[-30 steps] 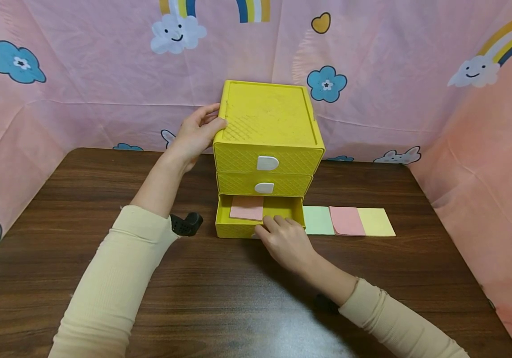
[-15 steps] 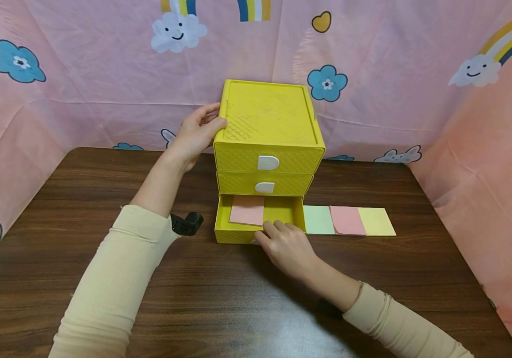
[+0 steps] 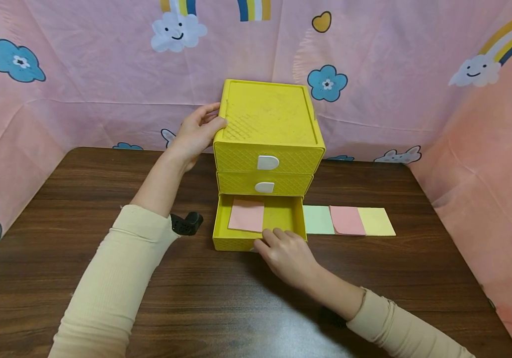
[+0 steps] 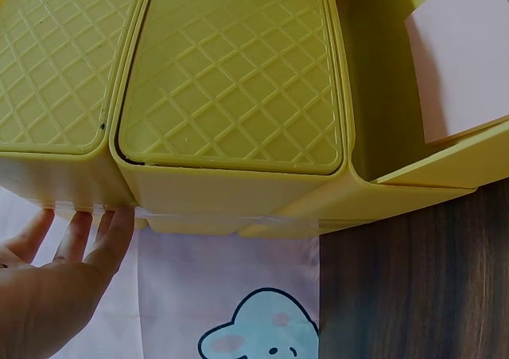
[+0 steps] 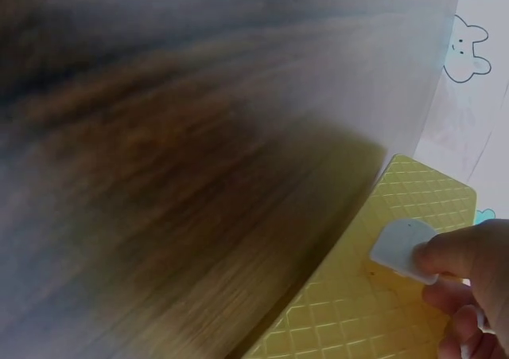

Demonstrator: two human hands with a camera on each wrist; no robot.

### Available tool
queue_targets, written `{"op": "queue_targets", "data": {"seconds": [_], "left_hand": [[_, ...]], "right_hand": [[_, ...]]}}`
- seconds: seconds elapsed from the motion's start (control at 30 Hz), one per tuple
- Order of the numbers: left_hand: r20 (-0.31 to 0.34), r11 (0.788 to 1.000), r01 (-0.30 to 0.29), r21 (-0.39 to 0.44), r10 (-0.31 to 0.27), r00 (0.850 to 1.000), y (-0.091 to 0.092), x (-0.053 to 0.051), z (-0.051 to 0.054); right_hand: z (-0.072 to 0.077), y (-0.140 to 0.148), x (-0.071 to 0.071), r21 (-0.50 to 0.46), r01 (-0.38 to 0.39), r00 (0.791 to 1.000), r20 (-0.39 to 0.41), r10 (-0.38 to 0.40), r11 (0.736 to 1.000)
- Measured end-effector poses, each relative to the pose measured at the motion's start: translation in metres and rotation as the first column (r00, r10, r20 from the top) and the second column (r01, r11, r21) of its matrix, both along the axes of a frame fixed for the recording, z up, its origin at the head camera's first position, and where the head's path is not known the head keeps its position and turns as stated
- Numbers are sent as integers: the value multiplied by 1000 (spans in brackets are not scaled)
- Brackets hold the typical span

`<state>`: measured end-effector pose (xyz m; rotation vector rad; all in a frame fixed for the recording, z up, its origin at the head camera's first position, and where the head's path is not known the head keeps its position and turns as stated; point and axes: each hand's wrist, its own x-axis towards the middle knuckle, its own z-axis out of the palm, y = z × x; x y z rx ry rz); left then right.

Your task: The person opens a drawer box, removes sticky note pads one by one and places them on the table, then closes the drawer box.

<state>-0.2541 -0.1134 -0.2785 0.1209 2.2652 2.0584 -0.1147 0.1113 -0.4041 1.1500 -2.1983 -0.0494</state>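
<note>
A yellow three-drawer desktop cabinet (image 3: 274,112) stands on the table, its upper two drawers closed. The bottom drawer (image 3: 285,211) is pulled out, and a pink sticky-note pad (image 3: 246,216) lies in its left half. My left hand (image 3: 195,135) touches the cabinet's upper left edge, thumb at the top and fairly straight fingers against the side. At the drawer's front, my right hand (image 3: 289,256) pinches the white drawer handle (image 5: 402,243), with the thumb on its face in the right wrist view. The head view mostly hides that handle behind the hand.
Right of the cabinet, green (image 3: 319,220), pink (image 3: 348,220) and yellow sticky notes (image 3: 377,222) lie in a row. A patterned pink cloth (image 3: 126,74) hangs behind the wooden table (image 3: 193,298). A black wrist camera (image 3: 186,224) sticks out from the left sleeve.
The right hand has drawn the bottom drawer further out toward me, and more of the pink sticky-note pad shows inside. My left hand keeps its place on the cabinet.
</note>
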Motion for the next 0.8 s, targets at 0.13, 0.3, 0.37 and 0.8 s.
{"op": "queue_targets", "data": {"seconds": [0.13, 0.3, 0.37, 0.8], "left_hand": [[-1, 1000, 0, -3, 0, 1000, 0, 0, 0], [-5, 1000, 3, 5, -3, 1000, 0, 0, -1], [-7, 1000, 6, 10, -6, 1000, 0, 0, -1], [-10, 1000, 4, 17, -4, 1000, 0, 0, -1]], "right_hand": [[0, 0, 2, -3, -7, 1000, -1, 7, 1000], [0, 0, 6, -6, -19, 1000, 4, 19, 1000], [0, 0, 7, -6, -25, 1000, 4, 25, 1000], [1, 1, 16, 15, -47, 999, 1, 47, 999]]}}
